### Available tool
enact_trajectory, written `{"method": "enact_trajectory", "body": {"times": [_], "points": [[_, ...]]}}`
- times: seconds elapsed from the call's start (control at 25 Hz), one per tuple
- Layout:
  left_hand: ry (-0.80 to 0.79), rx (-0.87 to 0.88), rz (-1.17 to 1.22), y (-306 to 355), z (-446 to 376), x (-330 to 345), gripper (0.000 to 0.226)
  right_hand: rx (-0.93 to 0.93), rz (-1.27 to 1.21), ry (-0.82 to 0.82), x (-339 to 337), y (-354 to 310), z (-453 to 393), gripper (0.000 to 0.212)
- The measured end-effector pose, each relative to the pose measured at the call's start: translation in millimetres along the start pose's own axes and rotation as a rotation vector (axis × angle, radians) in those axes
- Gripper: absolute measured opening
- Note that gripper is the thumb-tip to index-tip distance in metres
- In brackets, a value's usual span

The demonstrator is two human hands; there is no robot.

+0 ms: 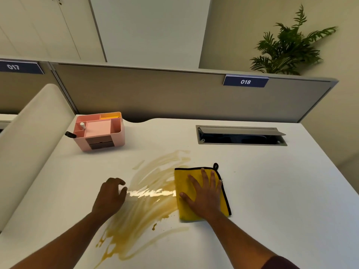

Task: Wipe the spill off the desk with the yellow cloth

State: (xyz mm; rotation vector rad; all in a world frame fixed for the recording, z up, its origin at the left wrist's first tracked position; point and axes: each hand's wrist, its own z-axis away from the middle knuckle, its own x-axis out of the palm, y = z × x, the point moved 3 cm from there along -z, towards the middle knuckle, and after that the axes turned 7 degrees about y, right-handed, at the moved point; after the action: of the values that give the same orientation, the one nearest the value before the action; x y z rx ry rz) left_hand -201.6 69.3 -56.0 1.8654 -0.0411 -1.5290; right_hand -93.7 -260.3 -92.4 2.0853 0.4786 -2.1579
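Observation:
A folded yellow cloth (184,206) with black trim and a hanging loop lies flat on the white desk (281,191). My right hand (205,195) presses on top of it, palm down, fingers spread. A smeared brownish-yellow spill (147,206) streaks across the desk from just left of the cloth down towards the near edge, with a shiny wet patch in its middle. My left hand (110,195) rests on the desk at the spill's left edge, fingers curled and holding nothing.
A pink desk organiser (99,131) stands at the back left, a small black object beside it. An open cable hatch (240,135) is set in the desk at the back right. A grey partition (174,94) runs behind, a white side panel on the left.

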Motion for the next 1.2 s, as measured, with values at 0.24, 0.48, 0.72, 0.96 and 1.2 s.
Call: {"method": "enact_trajectory", "body": {"times": [0.24, 0.48, 0.72, 0.96, 1.2], "points": [[0.009, -0.071, -0.054, -44, -43, 10, 0.048, 0.065, 0.000, -0.009, 28, 7, -3, 0.096], [-0.020, 0.007, -0.062, -56, -95, 23, 0.060, 0.105, 0.025, 0.078, 39, 16, -15, 0.095], [-0.094, 0.195, -0.127, -46, -117, 43, 0.062, 0.262, 0.070, 0.066, 34, 44, -57, 0.097], [-0.052, 0.233, -0.170, -56, -126, 54, 0.073, 0.363, 0.053, 0.068, 29, 68, -102, 0.097], [-0.062, 0.223, -0.247, -62, -130, 62, 0.070, 0.413, 0.030, 0.089, 30, 66, -147, 0.098]]}}
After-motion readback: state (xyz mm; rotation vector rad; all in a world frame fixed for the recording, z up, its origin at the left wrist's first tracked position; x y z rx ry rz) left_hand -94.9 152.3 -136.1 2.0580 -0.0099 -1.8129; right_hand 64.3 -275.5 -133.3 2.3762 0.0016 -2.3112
